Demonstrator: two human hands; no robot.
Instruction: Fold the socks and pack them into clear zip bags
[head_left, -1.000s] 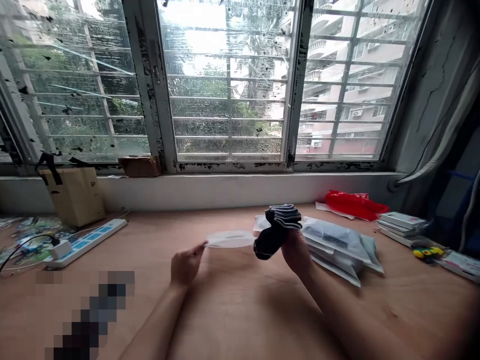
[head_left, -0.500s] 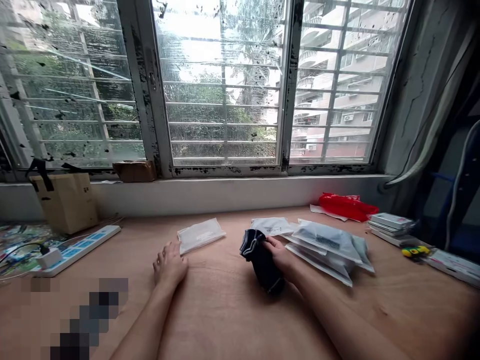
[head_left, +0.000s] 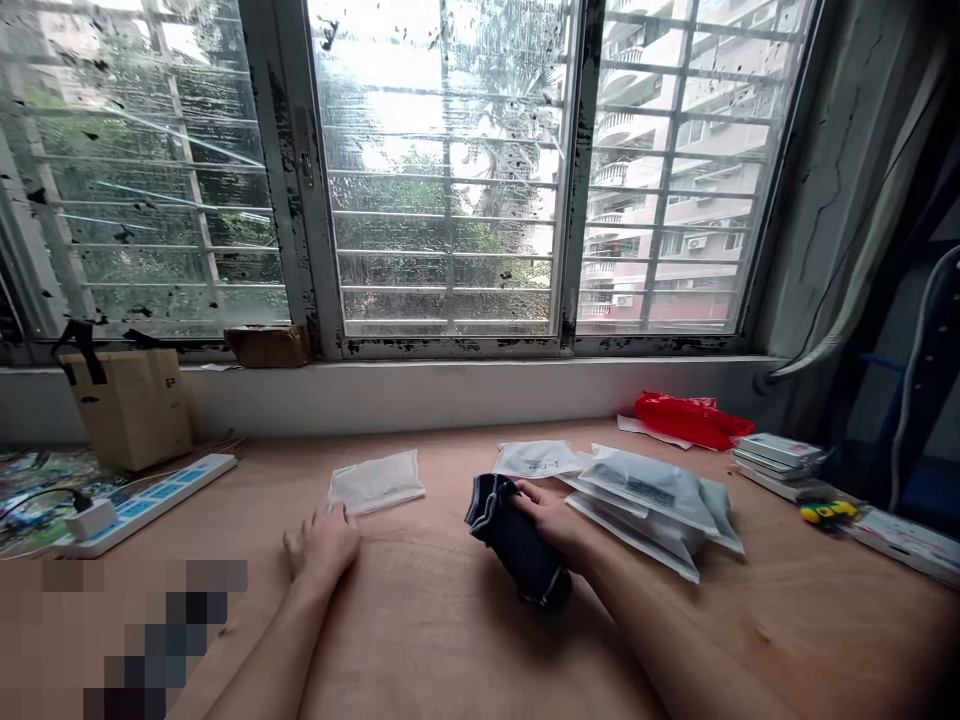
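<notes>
My right hand [head_left: 551, 522] grips a bundle of dark socks [head_left: 514, 541] that rests on the wooden table [head_left: 450, 640], fingers closed round its top end. My left hand [head_left: 321, 542] lies on the table with its fingers loosely curled and holds nothing. Just beyond the left hand's fingertips lies an empty clear plastic bag [head_left: 376, 481], flat on the table. A stack of sealed plastic packets [head_left: 651, 497] sits right of my right hand, touching nothing I hold.
A white power strip [head_left: 142, 503] with a plugged charger lies at the left, behind it a tan paper bag [head_left: 127, 405]. A red bag [head_left: 690, 418], small flat boxes [head_left: 780, 458] and a yellow-green tool [head_left: 825, 512] lie at the right. The window sill runs along the back.
My left hand let go of the clear bag, which now lies on the table. My right hand lowered the socks from mid-air down onto the table.
</notes>
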